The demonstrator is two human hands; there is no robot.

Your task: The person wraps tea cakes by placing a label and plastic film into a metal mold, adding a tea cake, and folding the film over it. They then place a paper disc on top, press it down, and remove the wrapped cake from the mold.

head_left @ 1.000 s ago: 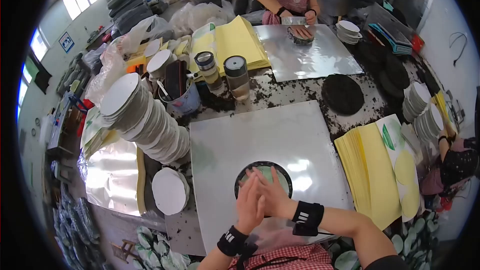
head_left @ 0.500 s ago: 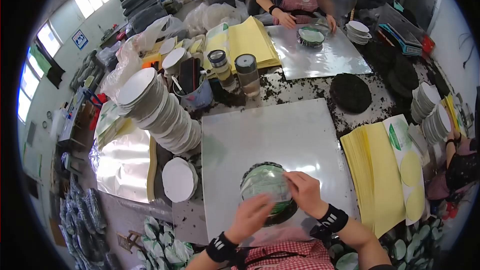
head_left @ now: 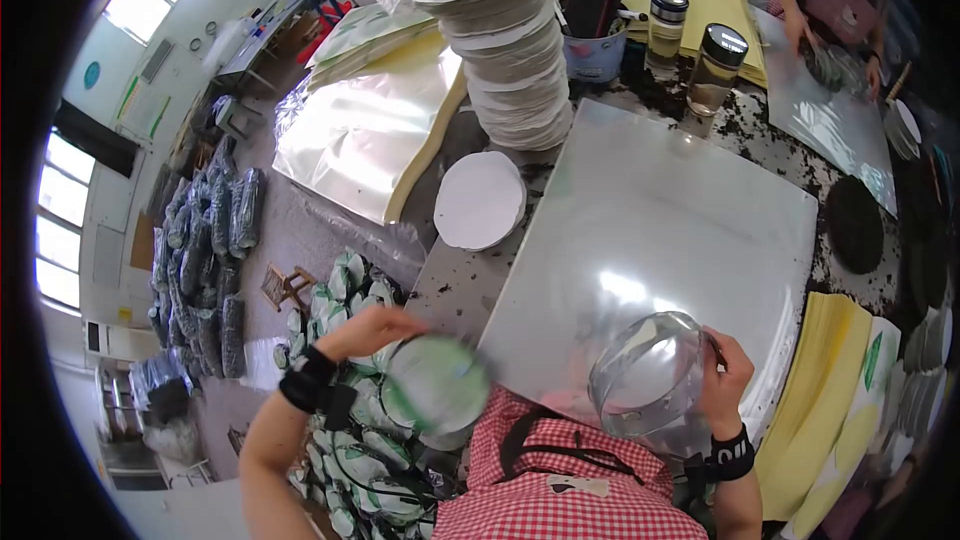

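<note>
Beyond the near-left table edge, my left hand (head_left: 375, 331) has its fingers stretched out. Just below its fingertips is a round green-and-white wrapped package (head_left: 437, 385), smeared by motion; it looks free of the hand, though contact at its upper edge is hard to judge. My right hand (head_left: 727, 380) grips a clear plastic ring (head_left: 648, 372) by its right side, tilted over the front of the metal sheet (head_left: 690, 205). Through the ring only the shiny sheet shows.
A tall stack of white paper discs (head_left: 515, 70) and a lower disc pile (head_left: 480, 200) stand left of the sheet. Yellow sheets (head_left: 815, 390) lie right. Two jars (head_left: 717, 70) stand behind. Many wrapped packages (head_left: 375, 485) are heaped below the table. A co-worker (head_left: 835, 0) works across.
The view has swung left and down. The round package has left the sheet for the space over the heap. My hands have parted; the clear ring is now apart from the package, in my right hand.
</note>
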